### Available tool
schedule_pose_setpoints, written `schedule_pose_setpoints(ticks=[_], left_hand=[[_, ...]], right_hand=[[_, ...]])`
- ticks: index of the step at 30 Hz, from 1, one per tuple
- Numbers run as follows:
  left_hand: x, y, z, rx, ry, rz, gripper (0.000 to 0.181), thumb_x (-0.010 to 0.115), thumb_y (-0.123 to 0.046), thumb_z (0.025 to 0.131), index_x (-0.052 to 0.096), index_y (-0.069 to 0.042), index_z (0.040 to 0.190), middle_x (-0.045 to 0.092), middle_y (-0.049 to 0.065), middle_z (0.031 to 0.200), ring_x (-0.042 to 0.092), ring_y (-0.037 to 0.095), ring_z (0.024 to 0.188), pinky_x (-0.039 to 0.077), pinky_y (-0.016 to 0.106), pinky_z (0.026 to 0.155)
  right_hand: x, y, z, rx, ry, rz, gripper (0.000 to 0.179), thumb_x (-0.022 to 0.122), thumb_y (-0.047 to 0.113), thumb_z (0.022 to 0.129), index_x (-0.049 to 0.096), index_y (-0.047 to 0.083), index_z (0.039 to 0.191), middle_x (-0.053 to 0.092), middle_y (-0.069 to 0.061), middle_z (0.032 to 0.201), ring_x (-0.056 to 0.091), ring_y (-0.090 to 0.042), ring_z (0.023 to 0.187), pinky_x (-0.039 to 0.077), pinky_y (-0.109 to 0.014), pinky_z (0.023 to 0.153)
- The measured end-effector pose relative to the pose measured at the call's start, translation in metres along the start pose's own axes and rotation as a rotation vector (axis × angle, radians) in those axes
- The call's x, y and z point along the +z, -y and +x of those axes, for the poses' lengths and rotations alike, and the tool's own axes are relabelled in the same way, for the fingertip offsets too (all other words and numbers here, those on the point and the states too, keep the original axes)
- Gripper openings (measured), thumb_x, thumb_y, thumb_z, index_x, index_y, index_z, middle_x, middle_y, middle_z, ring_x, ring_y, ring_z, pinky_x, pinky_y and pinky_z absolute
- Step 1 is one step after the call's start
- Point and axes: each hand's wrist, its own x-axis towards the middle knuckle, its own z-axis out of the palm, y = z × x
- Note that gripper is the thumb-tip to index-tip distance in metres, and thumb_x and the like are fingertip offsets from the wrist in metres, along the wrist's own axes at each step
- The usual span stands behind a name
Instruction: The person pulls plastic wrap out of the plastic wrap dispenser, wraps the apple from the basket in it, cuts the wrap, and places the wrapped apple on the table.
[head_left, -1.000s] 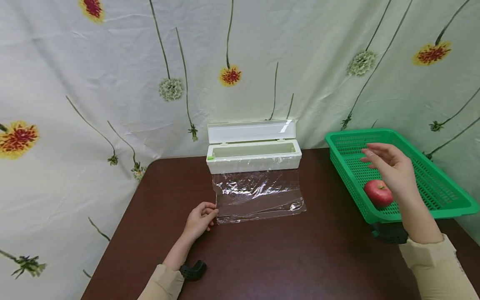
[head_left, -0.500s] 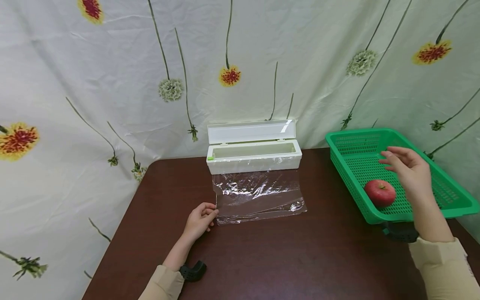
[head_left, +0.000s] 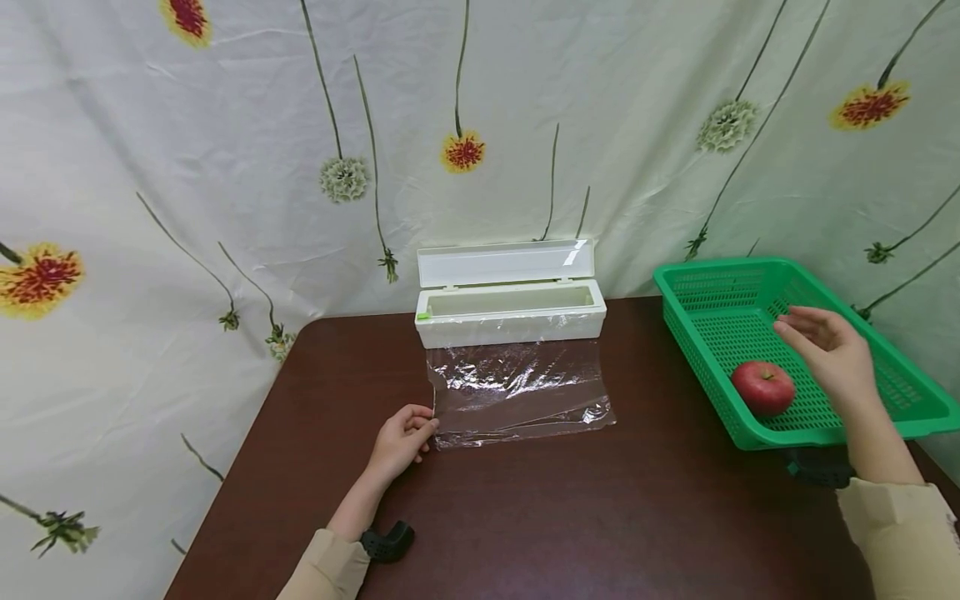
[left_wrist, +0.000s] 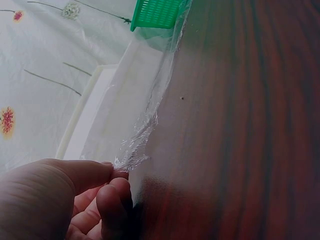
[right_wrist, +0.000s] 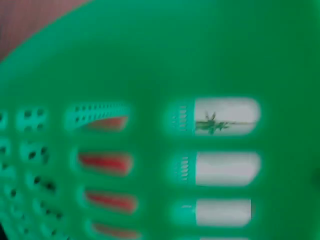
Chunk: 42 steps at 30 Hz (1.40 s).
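My left hand [head_left: 396, 446] pinches the near left corner of a clear sheet of cling film [head_left: 517, 396] between thumb and finger. In the left wrist view the film's edge [left_wrist: 140, 137] is bunched where the thumb [left_wrist: 90, 172] grips it. The sheet runs from a white cling film dispenser [head_left: 512, 328] with its lid raised. Over the green basket [head_left: 692, 358] hangs my right hand [head_left: 834, 358], fingers loosely bent and holding nothing. A red apple [head_left: 763, 388] lies inside the basket, left of that hand. The right wrist view is filled by the blurred basket wall [right_wrist: 150, 75].
The dark brown table [head_left: 570, 508] carries everything. A white flowered cloth [head_left: 270, 125] hangs behind the table's far edge. The basket stands at the right side, apart from the dispenser.
My right hand has moved rightward over the basket, away from the apple, which now shows whole. My left hand keeps its pinch on the film without visible movement.
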Motion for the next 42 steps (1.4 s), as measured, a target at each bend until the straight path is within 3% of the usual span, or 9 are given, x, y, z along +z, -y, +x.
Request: schedule_pose_setpoints(ticks=[5,12,16,22,29,37,42], left_hand=[[-0.002,-0.010,-0.006,0.015,0.015,0.006,0.021,0.061,-0.006,0.091,0.058,0.008,0.106,0.064,0.016,0.079,0.055,0.020,0.057,0.042,0.021,0.042],[-0.002,-0.008,-0.005,0.019,0.019,0.006,0.021,0.061,-0.007,0.091,0.057,0.008,0.106,0.063,0.017,0.079,0.054,0.020,0.057,0.043,0.021,0.043],[-0.001,-0.007,-0.005,0.009,0.018,0.003,0.021,0.061,-0.006,0.090,0.058,0.007,0.106,0.063,0.016,0.078,0.054,0.020,0.056,0.043,0.021,0.042],[-0.002,-0.008,-0.005,0.017,0.018,0.005,0.021,0.061,-0.006,0.091,0.057,0.008,0.106,0.063,0.017,0.079,0.054,0.021,0.057,0.042,0.020,0.043],[-0.003,-0.008,-0.006,0.031,0.030,0.007,0.022,0.060,-0.007,0.091,0.057,0.008,0.107,0.063,0.018,0.079,0.055,0.023,0.058,0.043,0.021,0.043],[-0.003,-0.007,-0.005,0.033,0.031,0.008,0.022,0.060,-0.008,0.091,0.057,0.008,0.107,0.063,0.019,0.080,0.055,0.023,0.058,0.043,0.021,0.043],[-0.003,-0.007,-0.004,0.031,0.030,0.008,0.022,0.060,-0.008,0.091,0.057,0.008,0.107,0.064,0.019,0.081,0.055,0.022,0.057,0.043,0.021,0.043]], right_hand=[[-0.005,-0.011,0.002,-0.028,0.056,-0.045,0.041,0.061,0.029,0.092,0.047,0.030,0.130,0.052,0.026,0.109,0.046,0.013,0.097,0.035,-0.004,0.070],[-0.012,-0.023,0.003,-0.049,0.186,-0.158,0.047,0.060,0.030,0.093,0.041,0.029,0.135,0.046,0.026,0.113,0.043,0.014,0.099,0.034,-0.006,0.070],[-0.016,-0.029,0.004,-0.066,0.264,-0.172,0.045,0.061,0.024,0.093,0.042,0.031,0.133,0.045,0.029,0.112,0.043,0.015,0.100,0.037,-0.008,0.070],[-0.018,-0.035,0.008,-0.091,0.315,-0.206,0.045,0.063,0.019,0.091,0.042,0.030,0.130,0.044,0.030,0.112,0.042,0.016,0.098,0.040,-0.007,0.071],[-0.017,-0.037,0.012,-0.113,0.390,-0.225,0.049,0.063,0.015,0.091,0.040,0.020,0.133,0.044,0.025,0.116,0.041,0.018,0.099,0.038,-0.006,0.074],[-0.018,-0.039,0.018,-0.079,0.450,-0.272,0.057,0.063,0.019,0.091,0.034,0.006,0.139,0.041,0.019,0.120,0.039,0.010,0.103,0.040,-0.012,0.075],[-0.018,-0.042,0.019,-0.063,0.503,-0.254,0.063,0.062,0.018,0.092,0.028,-0.002,0.141,0.038,0.017,0.123,0.036,0.016,0.103,0.040,-0.012,0.075]])
